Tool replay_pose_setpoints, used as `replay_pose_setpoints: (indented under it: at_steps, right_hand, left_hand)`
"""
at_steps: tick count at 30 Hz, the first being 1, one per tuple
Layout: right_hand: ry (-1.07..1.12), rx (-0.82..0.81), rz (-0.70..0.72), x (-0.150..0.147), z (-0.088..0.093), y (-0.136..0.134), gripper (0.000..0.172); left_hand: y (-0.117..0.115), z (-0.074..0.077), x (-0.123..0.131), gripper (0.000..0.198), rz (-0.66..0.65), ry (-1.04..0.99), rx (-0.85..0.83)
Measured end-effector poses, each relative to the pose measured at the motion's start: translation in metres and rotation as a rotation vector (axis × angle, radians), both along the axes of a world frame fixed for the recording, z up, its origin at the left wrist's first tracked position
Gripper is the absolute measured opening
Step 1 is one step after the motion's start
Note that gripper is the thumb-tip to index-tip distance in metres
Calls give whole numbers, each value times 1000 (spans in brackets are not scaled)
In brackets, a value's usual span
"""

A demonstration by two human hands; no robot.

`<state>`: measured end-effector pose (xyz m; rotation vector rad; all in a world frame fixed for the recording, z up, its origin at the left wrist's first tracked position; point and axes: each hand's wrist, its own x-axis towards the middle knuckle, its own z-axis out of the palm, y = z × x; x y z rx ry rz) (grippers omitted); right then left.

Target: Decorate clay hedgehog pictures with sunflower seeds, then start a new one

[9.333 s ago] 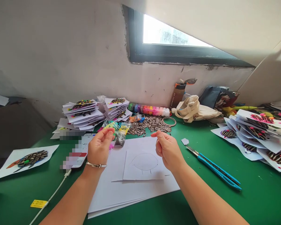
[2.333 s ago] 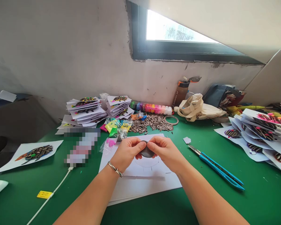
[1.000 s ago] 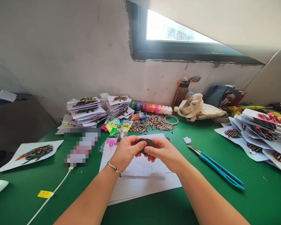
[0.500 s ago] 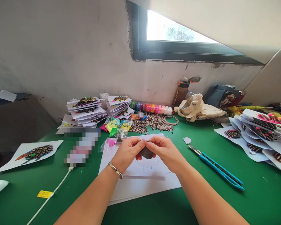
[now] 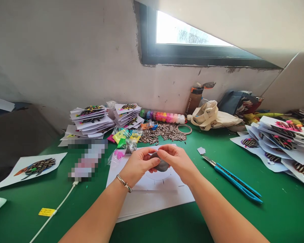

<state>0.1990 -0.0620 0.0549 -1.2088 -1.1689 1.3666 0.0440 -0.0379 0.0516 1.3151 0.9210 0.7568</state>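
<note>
- Our left hand (image 5: 140, 162) has its thumb across the top of a grey clay lump (image 5: 162, 165), its fingers curled beneath; the gap is only as wide as the lump.
- Our right hand (image 5: 179, 163) is bent round the lump's other side, thumb against it, fingertips partly hidden; we judge this the looser grip.
- The lump sits between both hands, above a small sheet (image 5: 144, 185) and apart from it.
- We judge the work to be early: the clay looks rounded but is not yet on paper. The visible part of the small sheet carries only a drawn curve and two short strokes, with no clay or seeds; our hands hide the rest.
- The clay is matt, smooth and somewhat flattened. Larger white paper (image 5: 147, 206) lies flat below the small sheet.
- Beyond it we see crinkled clear packets (image 5: 121, 135) of coloured clay and a heap of striped, pointed seeds (image 5: 163, 131).
- To our right lies a slim blue cutter (image 5: 235, 182) with a metal blade.
- Farther out, seed-covered pictures lie in layered stacks (image 5: 91, 119), and a single picture (image 5: 39, 167) has overlapping seeds and an orange tip.
</note>
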Motion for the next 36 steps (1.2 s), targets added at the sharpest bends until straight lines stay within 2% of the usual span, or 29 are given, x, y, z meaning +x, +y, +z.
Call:
replay_pose_setpoints:
  at_steps: [3,6,12,15,19,27,30,33,36]
  right_hand:
    - [26,29,38,1,-4,1,25]
    - [-44,80,-2,4,-12,2,25]
    - [-117,117,-53,4,-17,1,24]
    - [-41,62,-25,2,-10,0,26]
    - [58,-78,49,1,-4,0,36]
    - [79,39,3,-2,-12,1,29]
    - [131,-18,-9,-1,-12,1,31]
    - [219,-130,62,2,-12,2,39]
    - [256,-175,167,2,-14,2,37]
  left_hand:
    - [-2,1,0,35,6,-21,-39]
    - [-3,2,1,37,-12,-54,-66]
    - [-1,1,1,29,75,-15,-2]
    - [1,1,-1,26,112,10,58]
    - [1,2,-2,26,153,27,126]
    - [0,0,-1,42,94,-40,-16]
    - [2,1,-2,34,91,-26,4]
    - [3,2,-4,26,128,-30,52]
    - [4,2,-5,25,150,-42,72]
